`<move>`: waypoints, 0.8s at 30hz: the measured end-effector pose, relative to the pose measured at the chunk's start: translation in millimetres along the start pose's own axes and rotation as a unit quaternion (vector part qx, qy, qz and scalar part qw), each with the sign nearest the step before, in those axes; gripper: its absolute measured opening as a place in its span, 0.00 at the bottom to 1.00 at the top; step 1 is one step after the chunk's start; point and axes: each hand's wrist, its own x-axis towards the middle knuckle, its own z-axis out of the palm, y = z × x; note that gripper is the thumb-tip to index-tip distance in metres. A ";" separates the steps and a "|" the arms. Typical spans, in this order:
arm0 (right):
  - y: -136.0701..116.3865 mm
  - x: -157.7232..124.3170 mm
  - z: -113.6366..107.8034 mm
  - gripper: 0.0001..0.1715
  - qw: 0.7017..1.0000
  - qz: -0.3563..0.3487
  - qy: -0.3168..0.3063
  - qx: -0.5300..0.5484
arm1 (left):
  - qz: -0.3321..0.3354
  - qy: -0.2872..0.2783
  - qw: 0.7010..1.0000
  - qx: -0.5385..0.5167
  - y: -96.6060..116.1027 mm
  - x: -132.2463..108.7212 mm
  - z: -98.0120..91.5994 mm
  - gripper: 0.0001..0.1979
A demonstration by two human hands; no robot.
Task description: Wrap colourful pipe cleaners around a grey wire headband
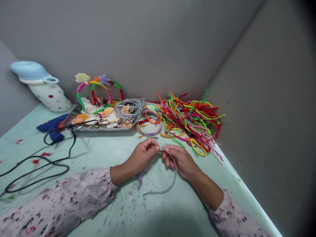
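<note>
My left hand (pixel 146 152) is closed in a pinch, its thumb and forefinger tips almost touching those of my right hand. What sits between the left fingertips is too small to make out. My right hand (pixel 181 159) pinches a thin grey cord (pixel 174 174) close to its upper end. From there the cord curves down and bends left, its free end low over the table. A purple pipe cleaner (pixel 139 180) shows just below my left wrist, partly hidden by it.
Colourful pipe cleaners (pixel 190 118) lie heaped at back right. A metal tray (pixel 106 129) holds shells, a coil of grey cord (pixel 130 108) and flower-topped headbands (pixel 94 84). At left are a blue glue gun (pixel 53 126), its black cable (pixel 56 162) and a white bottle (pixel 49 93).
</note>
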 end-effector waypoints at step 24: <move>3.4 -5.4 3.6 0.12 0.944 -0.126 0.121 -0.280 | -0.022 0.007 1.000 0.021 -4.9 1.2 0.8 0.11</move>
